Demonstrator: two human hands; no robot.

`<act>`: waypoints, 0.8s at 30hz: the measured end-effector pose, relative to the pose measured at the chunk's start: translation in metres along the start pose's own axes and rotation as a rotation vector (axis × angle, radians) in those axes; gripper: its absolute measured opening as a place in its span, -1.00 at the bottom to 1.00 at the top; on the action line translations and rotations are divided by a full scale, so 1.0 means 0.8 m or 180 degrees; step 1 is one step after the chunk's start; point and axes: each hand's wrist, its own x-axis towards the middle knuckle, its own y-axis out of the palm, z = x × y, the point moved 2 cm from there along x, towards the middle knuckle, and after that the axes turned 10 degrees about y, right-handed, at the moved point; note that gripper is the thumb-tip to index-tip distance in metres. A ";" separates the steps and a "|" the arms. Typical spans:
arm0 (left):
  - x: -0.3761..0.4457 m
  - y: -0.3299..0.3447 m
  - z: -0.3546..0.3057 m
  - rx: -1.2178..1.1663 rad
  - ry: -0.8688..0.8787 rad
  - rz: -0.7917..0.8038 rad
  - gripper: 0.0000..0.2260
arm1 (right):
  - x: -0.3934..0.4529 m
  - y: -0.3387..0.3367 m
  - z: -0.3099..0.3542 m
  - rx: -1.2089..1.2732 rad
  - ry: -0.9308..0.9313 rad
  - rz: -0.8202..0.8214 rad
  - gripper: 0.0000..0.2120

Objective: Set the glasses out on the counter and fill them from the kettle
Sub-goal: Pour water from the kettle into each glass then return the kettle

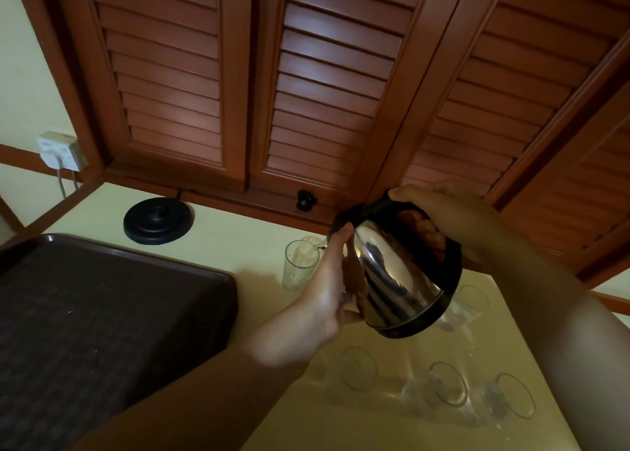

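Note:
A steel kettle (395, 273) with a black handle and base is tilted to the left above the pale counter (238, 242). My right hand (453, 212) grips its handle from above. My left hand (327, 297) presses flat against the kettle's shiny side. The spout sits over the rim of a clear glass (300, 266) standing at the back of the counter. Several more clear glasses stand closer to me, among them one (358, 368) below the kettle, one (446, 384) to its right and one (513, 396) at the far right.
A dark brown tray (102, 314) fills the left of the counter. The kettle's round black base (158, 220) sits behind it, its cord running along the wall. Wooden louvred doors (306, 92) rise behind the counter. A wall socket (59, 150) is at the left.

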 end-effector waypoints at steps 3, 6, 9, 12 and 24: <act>0.003 -0.003 0.003 -0.0213 -0.0166 0.0021 -0.57 | 0.005 0.006 0.005 -0.0165 0.0011 0.0022 -0.60; 0.007 -0.006 0.005 -0.0352 -0.0263 0.0053 -0.52 | 0.011 0.011 0.010 -0.0348 0.0026 -0.0032 -0.59; 0.012 -0.009 0.006 -0.0405 -0.0334 0.0067 -0.46 | 0.016 0.015 0.015 -0.0436 0.0052 0.0037 -0.59; 0.013 -0.009 0.005 -0.0537 -0.0434 0.0110 -0.39 | 0.020 0.019 0.022 -0.0563 0.0141 0.0119 -0.59; 0.016 -0.014 -0.002 -0.0706 -0.0475 0.0219 -0.36 | 0.040 0.032 0.043 -0.0959 0.0296 0.0198 -0.58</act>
